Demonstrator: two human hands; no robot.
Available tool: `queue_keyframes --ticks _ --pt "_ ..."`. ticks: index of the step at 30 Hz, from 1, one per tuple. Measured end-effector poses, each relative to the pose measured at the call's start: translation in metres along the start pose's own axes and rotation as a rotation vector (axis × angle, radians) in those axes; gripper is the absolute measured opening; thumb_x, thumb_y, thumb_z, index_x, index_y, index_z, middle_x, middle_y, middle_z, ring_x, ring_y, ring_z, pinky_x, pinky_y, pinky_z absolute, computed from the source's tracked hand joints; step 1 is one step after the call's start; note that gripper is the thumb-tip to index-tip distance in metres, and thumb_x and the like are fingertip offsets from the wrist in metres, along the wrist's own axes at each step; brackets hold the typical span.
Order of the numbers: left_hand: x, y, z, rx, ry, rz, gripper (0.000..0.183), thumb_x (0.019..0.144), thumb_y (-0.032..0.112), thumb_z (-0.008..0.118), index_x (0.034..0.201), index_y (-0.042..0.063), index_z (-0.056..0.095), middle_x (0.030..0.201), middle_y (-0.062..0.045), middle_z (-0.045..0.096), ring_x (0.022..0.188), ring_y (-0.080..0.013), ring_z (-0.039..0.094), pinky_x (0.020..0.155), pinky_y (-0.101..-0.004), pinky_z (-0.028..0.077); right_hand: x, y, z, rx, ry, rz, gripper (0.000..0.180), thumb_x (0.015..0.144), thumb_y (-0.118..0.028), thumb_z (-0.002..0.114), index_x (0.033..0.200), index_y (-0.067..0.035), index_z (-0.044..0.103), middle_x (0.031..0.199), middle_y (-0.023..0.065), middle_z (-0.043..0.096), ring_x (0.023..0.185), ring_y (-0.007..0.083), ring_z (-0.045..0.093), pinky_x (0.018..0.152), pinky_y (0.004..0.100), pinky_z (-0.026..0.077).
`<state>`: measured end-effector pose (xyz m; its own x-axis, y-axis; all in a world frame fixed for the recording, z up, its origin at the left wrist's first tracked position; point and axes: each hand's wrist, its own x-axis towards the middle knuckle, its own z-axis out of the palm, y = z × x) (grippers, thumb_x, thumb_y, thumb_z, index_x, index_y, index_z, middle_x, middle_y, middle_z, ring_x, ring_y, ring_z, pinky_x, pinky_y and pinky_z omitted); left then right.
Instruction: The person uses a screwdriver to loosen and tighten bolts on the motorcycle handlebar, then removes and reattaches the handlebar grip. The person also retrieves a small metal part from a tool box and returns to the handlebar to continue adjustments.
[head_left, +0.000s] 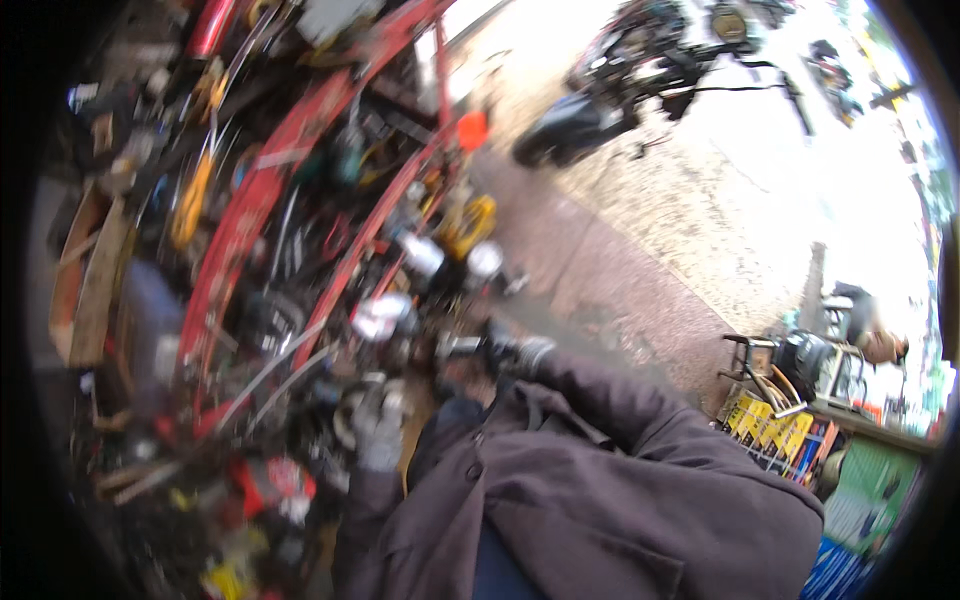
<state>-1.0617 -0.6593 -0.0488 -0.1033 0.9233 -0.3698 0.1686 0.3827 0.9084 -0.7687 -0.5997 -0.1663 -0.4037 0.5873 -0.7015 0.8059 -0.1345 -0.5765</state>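
Observation:
My left hand (380, 426), in a grey work glove, is at the front of the cluttered bench. Just beside its fingers lies a pale ring-shaped part (345, 421); blur hides whether the hand holds it. Close in front of my body, my right hand (517, 352) is also gloved, and its sleeve reaches in from the right. A silver metal piece (461, 345) sticks out leftward from its fingers, seemingly in its grip, but too smeared to name. White bottle-like items (382, 315) stand a little beyond both hands.
A red metal frame (247, 225) crosses the bench over jumbled tools and parts. Yellow-handled tools (193, 199) and a yellow coil (472, 225) lie among them. Beyond the pavement (600, 270) stands a motorcycle (585, 124). Cartons (765, 435) are stacked at right, near a seated person (874, 330).

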Motion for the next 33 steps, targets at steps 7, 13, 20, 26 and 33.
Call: queue_keyframes --ticks 7,13,20,26,33 --pt "0.008 0.017 -0.011 0.143 -0.191 0.137 0.020 0.093 0.018 0.052 0.096 0.001 0.062 0.075 -0.004 0.060 0.066 -0.0112 0.057 0.064 -0.0273 0.046 -0.048 0.008 0.030 0.159 0.216 0.203 0.038 0.080 -0.039 0.062 0.107 -0.011 0.066 0.101 0.0157 0.068 0.095 0.0331 0.064 0.082 0.0405 0.050" --pt "-0.010 0.012 -0.013 -0.075 -0.299 0.173 0.013 0.091 0.009 0.056 0.097 -0.001 0.061 0.081 -0.003 0.060 0.068 -0.0098 0.057 0.066 -0.0253 0.047 -0.087 0.029 0.082 0.256 0.263 0.399 0.044 0.080 -0.040 0.062 0.113 -0.011 0.065 0.107 0.0143 0.067 0.102 0.0312 0.063 0.088 0.0392 0.049" --pt "-0.029 0.000 -0.022 -0.102 -0.344 0.132 0.018 0.091 0.015 0.059 0.098 -0.002 0.062 0.082 -0.004 0.062 0.067 -0.0096 0.057 0.064 -0.0249 0.047 -0.108 0.028 0.107 0.297 0.148 0.462 0.046 0.082 -0.039 0.061 0.120 -0.013 0.062 0.118 0.0142 0.063 0.112 0.0306 0.058 0.096 0.0409 0.044" --pt "-0.031 0.009 -0.016 0.012 -0.301 0.159 0.033 0.093 0.031 0.056 0.096 -0.002 0.063 0.079 -0.005 0.064 0.063 -0.0104 0.058 0.059 -0.0259 0.047 -0.096 0.014 0.082 0.324 0.239 0.271 0.043 0.083 -0.038 0.061 0.117 -0.012 0.063 0.110 0.0130 0.066 0.103 0.0292 0.062 0.089 0.0383 0.048" --pt "-0.024 0.036 0.020 0.274 -0.136 0.424 0.042 0.092 0.043 0.055 0.094 0.004 0.069 0.072 -0.006 0.066 0.068 -0.0174 0.065 0.064 -0.0327 0.050 -0.078 0.036 0.030 0.455 0.220 0.179 0.039 0.081 -0.037 0.065 0.107 -0.008 0.067 0.098 0.0099 0.070 0.090 0.0175 0.064 0.081 0.0335 0.049"
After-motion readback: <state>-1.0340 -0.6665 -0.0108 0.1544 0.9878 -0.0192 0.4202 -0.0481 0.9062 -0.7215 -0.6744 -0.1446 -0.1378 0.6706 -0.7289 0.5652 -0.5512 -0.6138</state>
